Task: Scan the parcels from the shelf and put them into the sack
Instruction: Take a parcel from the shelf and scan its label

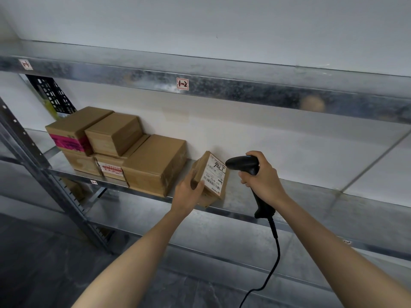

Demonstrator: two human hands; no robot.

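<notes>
Grips the small parcel (pixel 210 181) in the left hand (pixel 186 193), thumb and fingers curled round its left side, thumb tip lying on the face just beside the white label (pixel 214 174). Keeps it tipped up over the front part of the metal shelf (pixel 295 197), long axis running up and away, label turned up and toward the right; cannot tell whether the lower edge rests on the shelf or hangs just above it. Holds the black scanner (pixel 243 163) in the right hand (pixel 263 177), fingers wrapped tight round the handle, nose aimed left at the label's upper end and nearly touching the parcel's top right corner. Puts the barcode strip at the label's lower end, farther from the nose than the handwritten marks, so probably calls for a small tilt of parcel or scanner to bring beam and bars together. Trails the cable (pixel 274 247) down from the handle's base. Leaves the stacked brown boxes (pixel 153 163) untouched on the same shelf, just left of the held parcel. Shows no sack anywhere in view, so the drop-off direction stays unknown.
</notes>
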